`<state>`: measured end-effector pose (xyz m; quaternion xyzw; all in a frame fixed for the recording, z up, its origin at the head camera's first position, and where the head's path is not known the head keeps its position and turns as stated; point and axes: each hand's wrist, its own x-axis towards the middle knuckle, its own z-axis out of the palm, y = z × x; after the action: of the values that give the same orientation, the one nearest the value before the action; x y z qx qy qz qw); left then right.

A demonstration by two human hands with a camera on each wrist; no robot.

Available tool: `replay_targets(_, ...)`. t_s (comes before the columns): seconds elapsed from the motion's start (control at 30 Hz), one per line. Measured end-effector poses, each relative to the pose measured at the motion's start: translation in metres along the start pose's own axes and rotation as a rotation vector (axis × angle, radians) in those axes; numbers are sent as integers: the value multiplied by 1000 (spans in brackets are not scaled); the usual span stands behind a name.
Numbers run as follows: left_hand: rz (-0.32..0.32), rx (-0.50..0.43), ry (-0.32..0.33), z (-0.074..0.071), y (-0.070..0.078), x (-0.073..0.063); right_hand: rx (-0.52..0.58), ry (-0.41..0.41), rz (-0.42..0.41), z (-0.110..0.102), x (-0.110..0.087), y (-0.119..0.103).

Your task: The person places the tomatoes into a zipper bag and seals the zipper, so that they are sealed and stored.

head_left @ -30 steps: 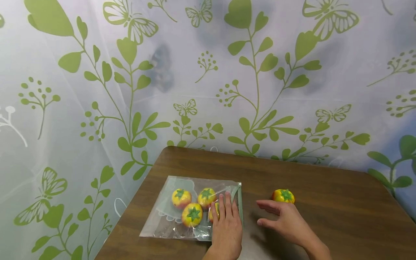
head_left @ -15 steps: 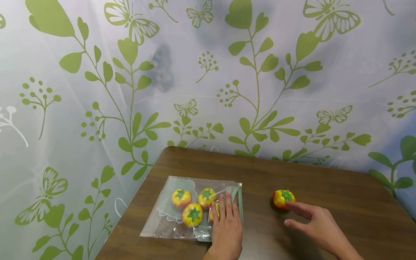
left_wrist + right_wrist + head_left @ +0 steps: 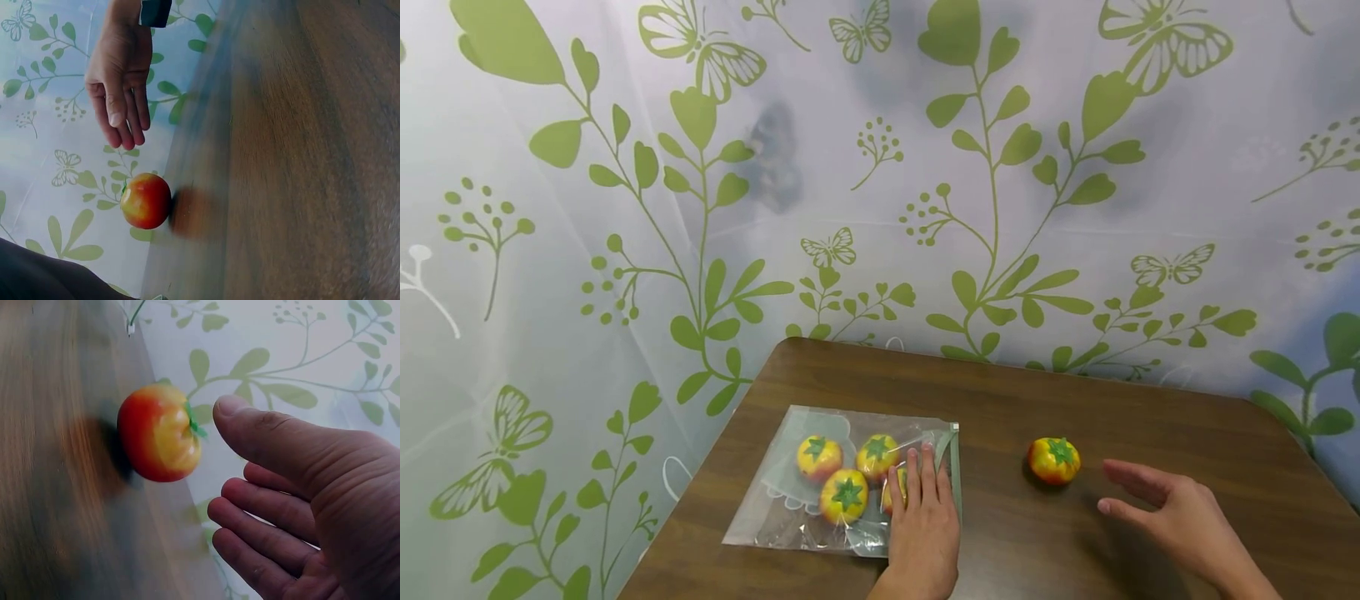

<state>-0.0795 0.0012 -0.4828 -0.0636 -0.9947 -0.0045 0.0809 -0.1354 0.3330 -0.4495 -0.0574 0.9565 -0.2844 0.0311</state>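
A clear zip bag (image 3: 760,517) lies flat on the table, with several yellow-red toy tomatoes (image 3: 844,497) with green star-shaped tops inside. My left hand (image 3: 925,533) rests on the bag's zip end with its fingers straight, partly covering one tomato. To the right of the bag, a single loose tomato (image 3: 1054,461) sits on the wood; the right wrist view shows this tomato (image 3: 159,434) close by the thumb. My right hand (image 3: 1180,517) hovers to the right of it, fingers relaxed and apart from it, holding nothing. In the left wrist view, that right hand (image 3: 122,81) appears beyond the tomato (image 3: 146,201).
The brown wooden table (image 3: 992,392) has rounded back corners. Behind it and to the left hangs a pale curtain (image 3: 865,200) printed with green leaves and butterflies. A small white slider (image 3: 955,426) sits at the bag's far right corner.
My right hand has moved right, from in front of the loose tomato to beside it, uncovering it. My left hand and the bag have stayed in place.
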Motion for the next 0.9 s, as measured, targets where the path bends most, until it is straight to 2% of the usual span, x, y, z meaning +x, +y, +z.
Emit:
replay_targets(0.3,-12,-19,-45,0,0,3,-10,33,-43,14,16,10)
replay_targets(0.67,-17,-25,-36,2,0,3,124,-66,-29,31,40,11)
replay_targets(0.9,-15,-21,-47,2,0,3,155,-48,-69,42,47,12)
